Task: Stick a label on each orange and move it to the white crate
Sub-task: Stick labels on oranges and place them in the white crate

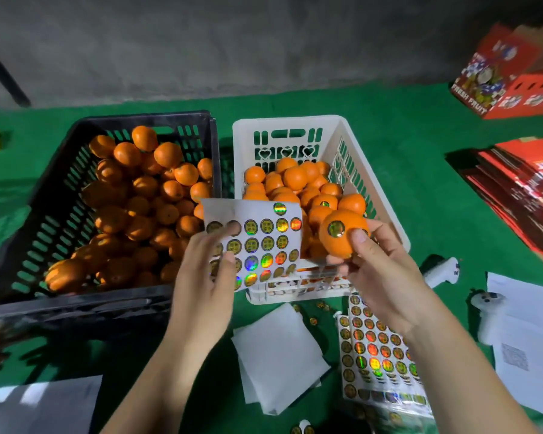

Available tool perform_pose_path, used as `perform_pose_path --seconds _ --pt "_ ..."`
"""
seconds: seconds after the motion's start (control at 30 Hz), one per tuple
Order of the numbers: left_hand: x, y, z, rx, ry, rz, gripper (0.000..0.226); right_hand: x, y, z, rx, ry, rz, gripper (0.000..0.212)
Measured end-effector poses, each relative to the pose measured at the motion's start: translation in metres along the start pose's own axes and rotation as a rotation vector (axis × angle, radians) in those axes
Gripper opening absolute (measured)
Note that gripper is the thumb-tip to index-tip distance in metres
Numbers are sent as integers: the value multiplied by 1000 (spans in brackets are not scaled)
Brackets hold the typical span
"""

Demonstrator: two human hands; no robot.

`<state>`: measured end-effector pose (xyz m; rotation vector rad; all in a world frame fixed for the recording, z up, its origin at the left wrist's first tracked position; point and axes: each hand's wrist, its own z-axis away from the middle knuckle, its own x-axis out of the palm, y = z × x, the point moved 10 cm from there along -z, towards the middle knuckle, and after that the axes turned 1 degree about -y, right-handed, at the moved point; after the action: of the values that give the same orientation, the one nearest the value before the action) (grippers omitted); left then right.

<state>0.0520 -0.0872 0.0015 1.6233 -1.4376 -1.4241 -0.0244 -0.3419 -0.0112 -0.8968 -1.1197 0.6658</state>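
**Labelled orange held over the white crate: what could slip**

The right hand point(386, 270) grips one orange point(342, 233) between thumb and curled fingers, just above the near right corner of the white crate point(373, 170). A shiny round label point(336, 228) already sits on the fruit's near face. The left hand point(201, 277) pinches a label sheet point(257, 242), thumb pressed on its front, holding it up between the black crate point(60, 189) on the left and the white one on the right.

Judging from this, the risks are small but real. The label may be only lightly tacked; if it is not pressed flat, an edge could lift once the fruit rolls among the others. The orange hangs close to the crate's near wall, so a careless release might send it over the rim onto the green mat point(420, 151). The raised sheet also hides part of the white crate, which makes the drop point harder to judge, and the sheet could brush a fruit and lose a label
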Motion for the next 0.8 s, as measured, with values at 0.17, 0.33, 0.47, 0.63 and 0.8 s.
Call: perform_pose_path --seconds 0.17,0.33,0.47,0.63,0.8 --pt "59 21 4 -135 -228 198 27 29 21 8 3 -63 198 68" --pt "74 9 9 -307 -275 419 45 40 13 16 -154 -55 369 39" --pt "75 -5 20 -458 -206 511 56 42 1 23 -339 31 624 31" --pt "79 -11 34 -549 -155 575 60 48 -11 34 -547 76 849 29" --pt "80 -18 42 -604 -126 628 68 48 -16 39 -599 59 872 6"
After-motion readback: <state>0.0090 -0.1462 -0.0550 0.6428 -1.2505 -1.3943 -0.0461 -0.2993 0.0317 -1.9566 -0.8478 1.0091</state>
